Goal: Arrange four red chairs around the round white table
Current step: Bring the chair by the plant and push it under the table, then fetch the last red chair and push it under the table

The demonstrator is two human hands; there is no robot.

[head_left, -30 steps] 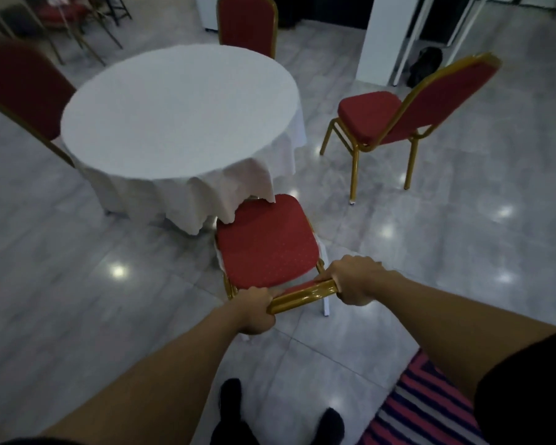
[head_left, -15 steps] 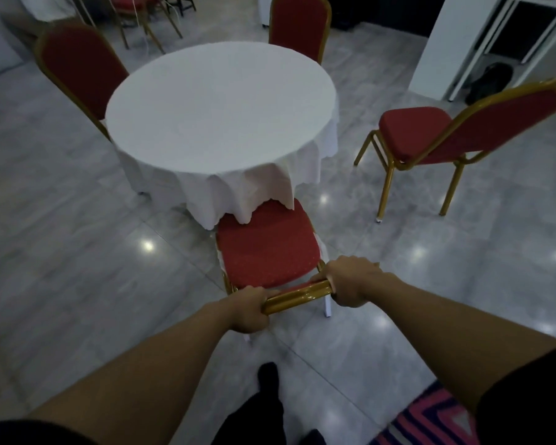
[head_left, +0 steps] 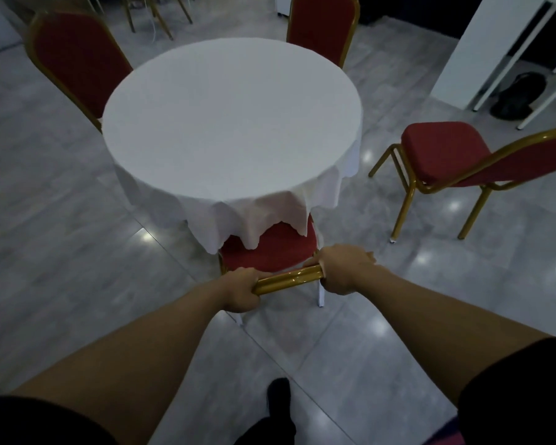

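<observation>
Four red padded chairs with gold metal frames share the floor with the round counter under its white cloth (head_left: 231, 123). Compared with half a second ago, we have pushed the near red chair (head_left: 270, 252) further in: the hanging white hem now covers the front half of its seat, where before only the front edge sat beneath it. Our view has also closed in on the counter, which fills more of the picture.

We hold this near chair by the gold top rail of its backrest (head_left: 288, 279). Our left hand (head_left: 239, 292) wraps the rail's left end and our right hand (head_left: 344, 268) wraps its right end, fingers (head_left: 365, 255) curled tight around the tube, with a bare stretch of gold rail showing between the two fists. The red seat lies just beyond our knuckles, towards the counter.

One chair on the left (head_left: 77, 59) stands tucked against the counter's far left edge, and another at the far side (head_left: 321, 27) stands close behind it. The fourth chair on the right (head_left: 456, 162) stands well apart from the counter, its seat turned towards it, on the glossy grey tiled floor (head_left: 61, 252).
</observation>
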